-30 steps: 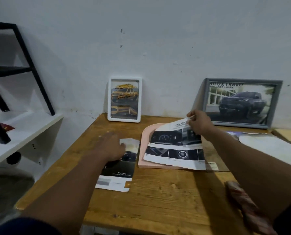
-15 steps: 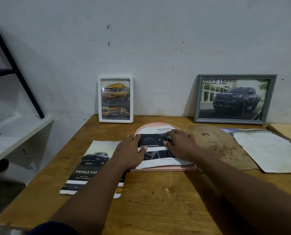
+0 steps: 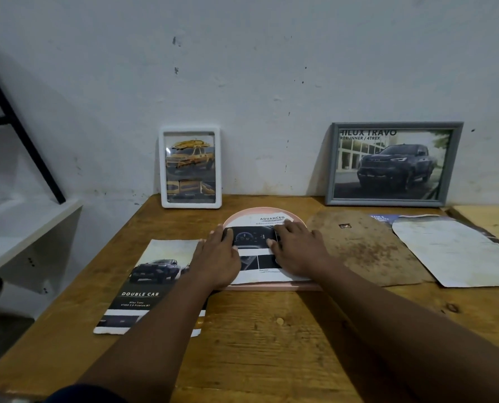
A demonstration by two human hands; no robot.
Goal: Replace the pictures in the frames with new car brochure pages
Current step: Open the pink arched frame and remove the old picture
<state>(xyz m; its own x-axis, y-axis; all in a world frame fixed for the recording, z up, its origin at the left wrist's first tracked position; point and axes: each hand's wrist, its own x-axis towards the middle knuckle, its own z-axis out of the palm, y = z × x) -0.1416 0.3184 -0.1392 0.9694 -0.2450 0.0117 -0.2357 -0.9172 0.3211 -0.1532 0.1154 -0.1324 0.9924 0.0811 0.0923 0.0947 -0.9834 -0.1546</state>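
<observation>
Backdrop: scuffed white wall, with a wooden tabletop (image 3: 271, 344) set against it and a white shelf (image 3: 24, 228) at the far left.
Loose page (image 3: 143, 286): printed "DOUBLE CAB", lying flat at lower left, with the left forearm crossing its right edge.
White frame (image 3: 190, 167): upright against the wall, upper left of centre, holding a yellow-car picture.
Left hand (image 3: 217, 260): flat with fingers straight, pressing the left side of the brochure page (image 3: 255, 253).
Pink frame (image 3: 271, 210): arched, lying flat at centre, with the brochure page laid on it.
Right hand (image 3: 296, 251): flat and unclenched, pressing the page's right side.
Backing board (image 3: 367, 251): brown and stained, just right of the pink frame, not yet fitted.
Grey frame (image 3: 393, 164): upright at upper right, showing a dark truck.
Worn sheet (image 3: 452, 251): flat at far right.
Risk, skew: lifting one hand to fetch the board would probably let the page slide crooked.
Risk, crease: uneven pressure could buckle the paper at the arch.
Risk, drag: the forearm may pull the loose page off the tabletop.
</observation>
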